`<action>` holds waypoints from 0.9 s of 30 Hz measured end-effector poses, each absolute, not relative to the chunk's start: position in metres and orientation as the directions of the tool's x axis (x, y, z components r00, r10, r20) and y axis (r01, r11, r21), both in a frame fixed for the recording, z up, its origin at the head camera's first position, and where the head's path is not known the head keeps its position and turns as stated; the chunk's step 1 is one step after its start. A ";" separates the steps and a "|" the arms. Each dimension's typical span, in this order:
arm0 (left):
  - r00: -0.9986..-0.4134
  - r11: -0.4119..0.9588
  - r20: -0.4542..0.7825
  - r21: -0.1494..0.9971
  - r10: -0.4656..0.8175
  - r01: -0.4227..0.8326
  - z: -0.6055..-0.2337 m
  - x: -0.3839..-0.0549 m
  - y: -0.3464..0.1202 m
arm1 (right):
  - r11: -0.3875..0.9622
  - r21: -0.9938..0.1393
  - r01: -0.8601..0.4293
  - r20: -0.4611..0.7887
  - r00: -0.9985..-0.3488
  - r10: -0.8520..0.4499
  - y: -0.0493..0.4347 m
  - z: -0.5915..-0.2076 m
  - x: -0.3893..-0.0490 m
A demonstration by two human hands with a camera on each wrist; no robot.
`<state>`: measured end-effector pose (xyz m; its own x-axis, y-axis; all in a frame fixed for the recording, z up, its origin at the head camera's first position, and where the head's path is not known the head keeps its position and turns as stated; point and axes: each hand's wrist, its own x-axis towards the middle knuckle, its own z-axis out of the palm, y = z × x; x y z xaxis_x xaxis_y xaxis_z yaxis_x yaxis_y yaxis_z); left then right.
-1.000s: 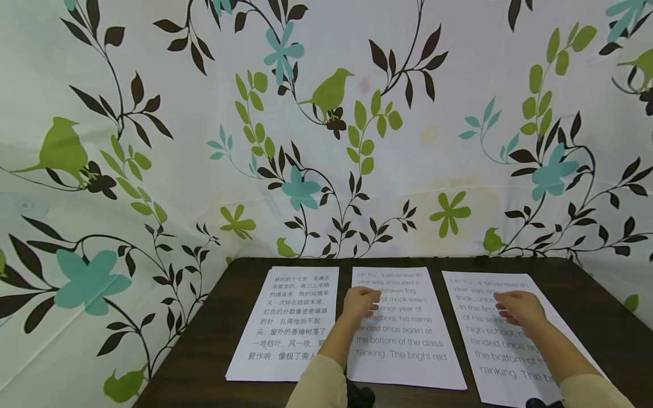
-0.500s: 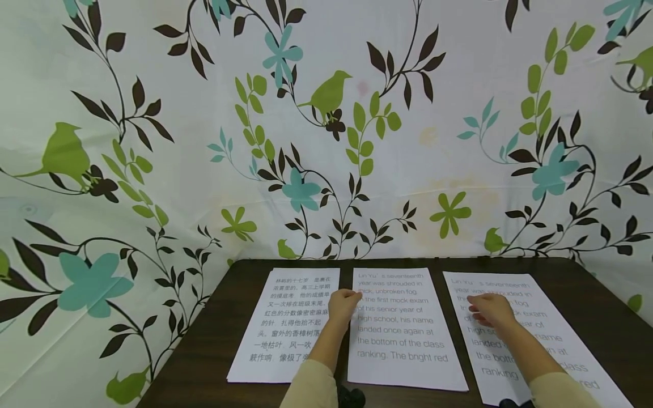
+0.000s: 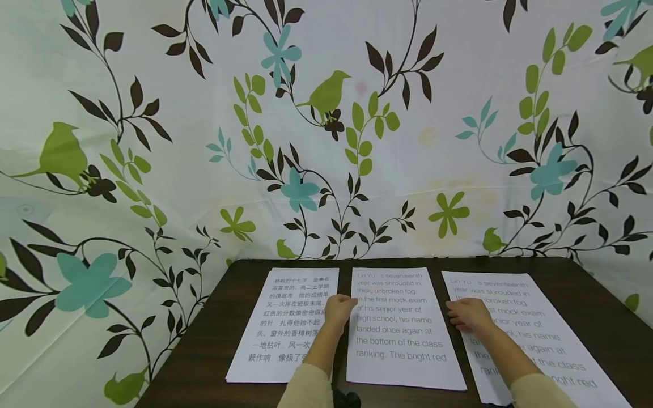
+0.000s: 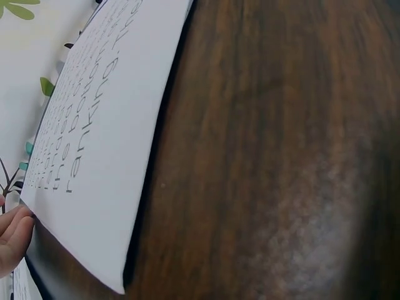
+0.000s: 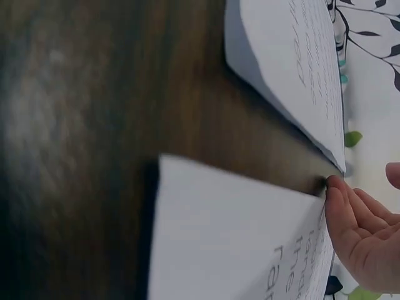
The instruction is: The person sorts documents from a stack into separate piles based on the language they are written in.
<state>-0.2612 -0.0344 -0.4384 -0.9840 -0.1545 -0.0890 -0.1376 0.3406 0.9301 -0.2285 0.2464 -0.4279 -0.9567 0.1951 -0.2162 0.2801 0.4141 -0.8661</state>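
Note:
Three stacks of printed paper lie side by side on a dark wooden table. My left hand (image 3: pixel 340 311) hovers over the gap between the left stack (image 3: pixel 285 334), printed in Chinese, and the middle stack (image 3: pixel 403 340), printed in English. In the left wrist view, its fingertips (image 4: pixel 24 219) are right at the edge of the middle stack. My right hand (image 3: pixel 469 314) is by the left edge of the right stack (image 3: pixel 546 345), also English. In the right wrist view, the right fingers (image 5: pixel 340 206) extend to that stack's edge, thumb apart.
The dark table (image 3: pixel 393 394) shows between and in front of the stacks. Behind it hangs a white cloth (image 3: pixel 398 221) printed with leaves, birds and flowers. A dark rounded object (image 3: pixel 347 398) shows beside the left sleeve.
Both hands have shifted left: the left from over the middle stack to its left edge, the right from over the right stack to its left edge. The stacks look unmoved.

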 end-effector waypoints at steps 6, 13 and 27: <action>-0.984 0.326 -0.096 0.935 -0.152 -0.142 -0.438 -0.261 -0.035 | 0.400 -0.867 0.297 -0.242 -0.953 0.182 0.238 -0.427 -0.229; -0.984 0.305 -0.080 0.944 -0.160 -0.127 -0.435 -0.260 -0.035 | 0.415 -0.869 0.269 -0.213 -0.961 0.178 0.233 -0.423 -0.228; -0.987 0.066 -0.086 0.993 -0.136 -0.095 -0.444 -0.262 -0.032 | 0.257 -0.931 0.261 -0.213 -0.957 0.199 0.221 -0.427 -0.226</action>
<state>-0.2623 -0.0317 -0.4445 -0.9870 -0.1355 -0.0858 -0.0954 0.0659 0.9932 -0.2263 0.2212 -0.4270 -0.9566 0.1988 -0.2131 0.2607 0.2570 -0.9306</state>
